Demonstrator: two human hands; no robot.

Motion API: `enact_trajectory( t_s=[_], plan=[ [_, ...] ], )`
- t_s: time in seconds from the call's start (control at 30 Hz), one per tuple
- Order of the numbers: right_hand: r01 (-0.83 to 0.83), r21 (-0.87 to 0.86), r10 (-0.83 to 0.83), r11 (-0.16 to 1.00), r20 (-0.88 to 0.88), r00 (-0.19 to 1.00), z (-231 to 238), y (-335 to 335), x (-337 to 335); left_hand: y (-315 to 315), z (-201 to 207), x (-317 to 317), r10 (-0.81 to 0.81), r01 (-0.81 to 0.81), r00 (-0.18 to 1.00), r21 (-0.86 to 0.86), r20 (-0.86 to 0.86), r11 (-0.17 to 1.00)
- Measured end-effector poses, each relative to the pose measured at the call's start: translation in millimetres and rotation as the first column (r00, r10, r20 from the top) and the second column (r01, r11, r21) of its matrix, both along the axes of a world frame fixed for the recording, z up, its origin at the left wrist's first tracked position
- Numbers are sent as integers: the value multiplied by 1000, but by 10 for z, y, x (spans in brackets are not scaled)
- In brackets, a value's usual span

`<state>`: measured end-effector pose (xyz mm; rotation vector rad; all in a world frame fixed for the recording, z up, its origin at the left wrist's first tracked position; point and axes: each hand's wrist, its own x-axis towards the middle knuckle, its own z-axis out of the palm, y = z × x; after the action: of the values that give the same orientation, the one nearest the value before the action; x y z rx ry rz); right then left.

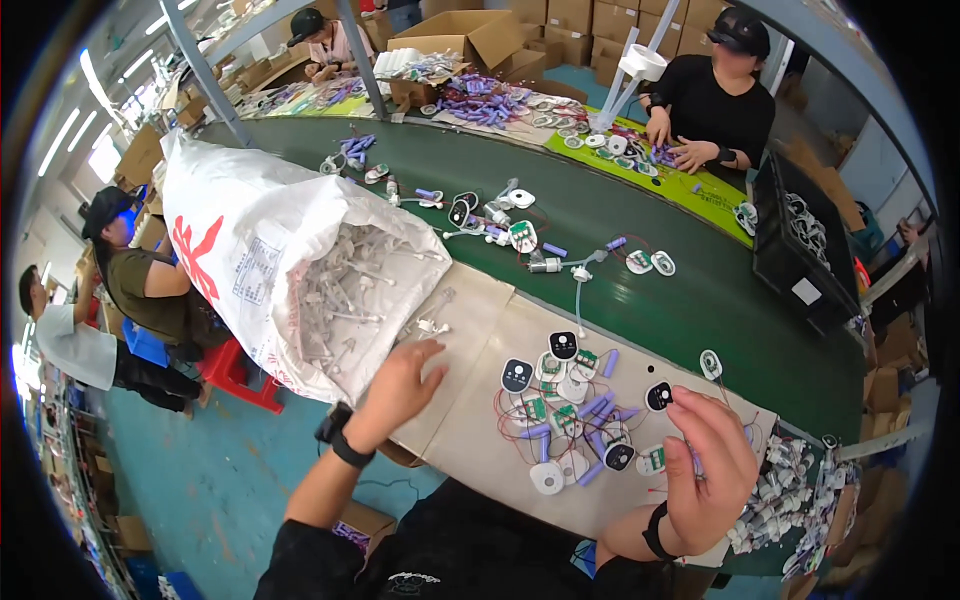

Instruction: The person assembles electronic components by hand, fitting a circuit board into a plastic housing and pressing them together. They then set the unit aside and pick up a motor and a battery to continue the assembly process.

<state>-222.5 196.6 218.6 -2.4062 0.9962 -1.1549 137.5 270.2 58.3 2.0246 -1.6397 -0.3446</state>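
My left hand [402, 393] is open, thumb and fingers apart, beside the mouth of a white woven sack [240, 240]. Many clear plastic stem-like parts [345, 290] fill the sack. A few small white and clear pieces [432, 326] lie just beyond my fingers. My right hand [712, 465] hovers over the right side of the bench with fingers stretched and thumb apart. A black-faced round module [659, 396] sits at its fingertips; whether they touch is unclear. Left of that hand lies a pile of purple cylindrical batteries [597, 408], green circuit boards [565, 420] and white round covers [547, 477], joined by thin red wires.
A green conveyor belt [690, 300] runs beyond the beige board [480, 400], carrying scattered wired assemblies [520, 237]. A black crate [800, 250] of white parts stands at right. More white assemblies [785, 495] heap at lower right. A co-worker [715, 100] handles parts across the belt.
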Motion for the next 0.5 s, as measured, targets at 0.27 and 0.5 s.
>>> enact_trajectory(
  t_s=[0.27, 0.5],
  plan=[
    [115, 222, -92, 968, -111, 990, -130, 506, -18, 515, -479, -88, 174, -141, 978, -247, 116, 959],
    [19, 363, 45, 932, -169, 985, -689, 822, -26, 194, -457, 349, 333, -252, 910, -307, 247, 918]
  ],
)
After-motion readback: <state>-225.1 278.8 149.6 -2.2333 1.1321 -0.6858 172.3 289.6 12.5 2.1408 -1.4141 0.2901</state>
